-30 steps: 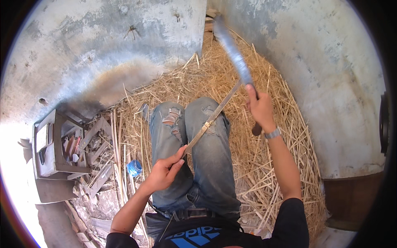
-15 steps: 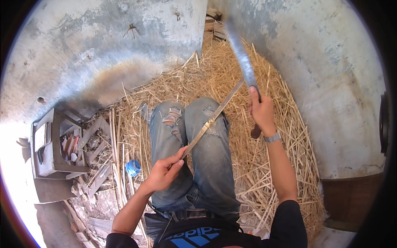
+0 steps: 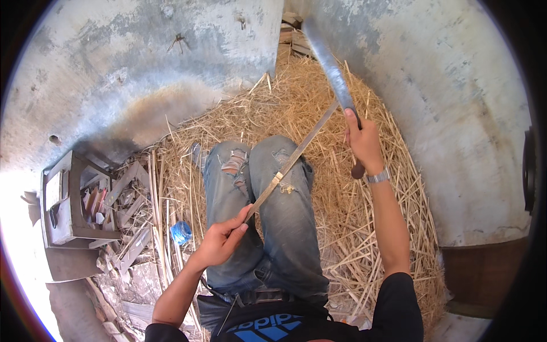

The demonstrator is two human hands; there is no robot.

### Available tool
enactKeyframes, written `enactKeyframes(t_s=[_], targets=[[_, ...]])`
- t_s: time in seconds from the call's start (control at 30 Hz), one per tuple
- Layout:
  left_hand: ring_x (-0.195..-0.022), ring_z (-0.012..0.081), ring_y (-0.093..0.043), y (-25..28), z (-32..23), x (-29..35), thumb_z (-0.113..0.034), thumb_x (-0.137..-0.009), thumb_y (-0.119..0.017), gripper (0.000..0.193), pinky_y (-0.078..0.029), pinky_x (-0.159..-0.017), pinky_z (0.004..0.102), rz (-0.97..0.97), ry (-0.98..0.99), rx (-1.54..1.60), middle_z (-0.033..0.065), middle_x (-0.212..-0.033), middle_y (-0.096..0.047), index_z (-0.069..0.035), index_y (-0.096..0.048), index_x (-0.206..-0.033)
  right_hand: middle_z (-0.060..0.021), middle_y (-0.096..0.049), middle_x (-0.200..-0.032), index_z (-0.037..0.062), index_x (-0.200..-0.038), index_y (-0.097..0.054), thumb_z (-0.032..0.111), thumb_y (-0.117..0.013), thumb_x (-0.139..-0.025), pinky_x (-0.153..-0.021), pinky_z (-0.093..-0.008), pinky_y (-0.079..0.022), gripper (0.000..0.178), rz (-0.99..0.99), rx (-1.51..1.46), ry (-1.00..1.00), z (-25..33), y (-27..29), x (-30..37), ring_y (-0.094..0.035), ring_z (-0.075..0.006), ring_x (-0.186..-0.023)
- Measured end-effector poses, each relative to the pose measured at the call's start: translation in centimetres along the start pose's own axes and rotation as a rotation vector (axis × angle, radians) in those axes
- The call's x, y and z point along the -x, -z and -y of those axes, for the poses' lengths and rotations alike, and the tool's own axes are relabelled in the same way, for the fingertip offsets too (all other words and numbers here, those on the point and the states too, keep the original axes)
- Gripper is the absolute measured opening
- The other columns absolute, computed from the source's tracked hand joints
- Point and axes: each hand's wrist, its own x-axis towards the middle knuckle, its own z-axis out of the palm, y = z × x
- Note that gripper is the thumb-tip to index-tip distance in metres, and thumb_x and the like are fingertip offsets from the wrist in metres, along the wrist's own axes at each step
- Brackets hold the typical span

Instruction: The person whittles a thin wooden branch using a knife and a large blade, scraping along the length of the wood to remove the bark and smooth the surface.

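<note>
My left hand (image 3: 227, 236) is closed round the near end of a long, thin bamboo strip (image 3: 303, 143). The strip slants up and away across my thighs, with a pale node (image 3: 278, 176) partway along. Its far end meets the machete (image 3: 330, 64) just ahead of the handle. My right hand (image 3: 366, 142) grips the machete's dark handle, thumb along its top. The long grey blade points away toward the wall corner, its far part slightly blurred. A small yellowish curl of shaving (image 3: 288, 188) lies on the right leg of my torn jeans (image 3: 290, 233).
Straw-like shavings and split strips (image 3: 387, 211) heap up around my legs. On the left stand a worn wooden cabinet (image 3: 71, 199) with things inside and wood scraps (image 3: 134, 188). A blue plastic object (image 3: 181, 233) lies nearby. Weathered walls (image 3: 450, 114) close in ahead and right.
The machete and my right hand have moved slightly farther away, toward the strip's far end. A shaving at the strip's node now lies on my jeans. My left hand keeps its hold.
</note>
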Motion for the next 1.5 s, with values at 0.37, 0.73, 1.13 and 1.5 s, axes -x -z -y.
enactKeyframes(t_s=[0.37,0.73,1.13,1.5], targets=[[-0.058,0.0014,-0.038,-0.7,0.2,0.4,-0.007,-0.108,-0.053,0.048,-0.034,-0.053,0.0214,-0.048,0.081,0.134,-0.0092,-0.068,-0.043,-0.008,-0.046,-0.156,-0.0092,-0.057,-0.053,-0.0011,-0.074,-0.069,0.051,-0.058,-0.104,-0.049,-0.0355,-0.042,0.061,-0.013,0.026,0.243,-0.3,-1.4,-0.5,-0.052,-0.0194,-0.047],[-0.063,0.0010,-0.038,-0.9,0.1,0.6,-0.007,-0.107,-0.055,0.049,-0.035,-0.057,0.0204,-0.070,0.096,0.117,-0.0084,-0.070,-0.045,-0.006,-0.048,-0.155,-0.0068,-0.051,-0.051,0.0002,-0.067,-0.064,0.051,-0.059,-0.104,-0.047,-0.0361,-0.038,0.063,0.061,0.036,0.228,-1.0,-1.4,-0.7,-0.048,-0.0173,-0.046],[-0.069,0.0029,-0.045,-1.0,-0.1,0.0,-0.004,-0.105,-0.057,0.047,-0.042,-0.064,0.0216,-0.078,-0.014,-0.087,-0.0013,-0.078,-0.056,-0.001,-0.050,-0.151,-0.0027,-0.057,-0.051,0.0019,-0.069,-0.067,0.055,-0.056,-0.104,-0.047,-0.0307,-0.043,0.064,-0.004,-0.046,0.099,-1.8,-0.7,-2.9,-0.056,-0.0130,-0.046],[-0.072,0.0042,-0.050,-0.7,-0.3,0.3,-0.003,-0.103,-0.059,0.047,-0.046,-0.069,0.0228,-0.101,0.029,-0.162,0.0102,-0.089,-0.070,-0.001,-0.052,-0.149,-0.0026,-0.051,-0.050,0.0013,-0.070,-0.065,0.056,-0.056,-0.104,-0.047,-0.0354,-0.036,0.065,-0.007,-0.006,0.154,-1.4,-1.0,-2.5,-0.048,-0.0158,-0.046]])
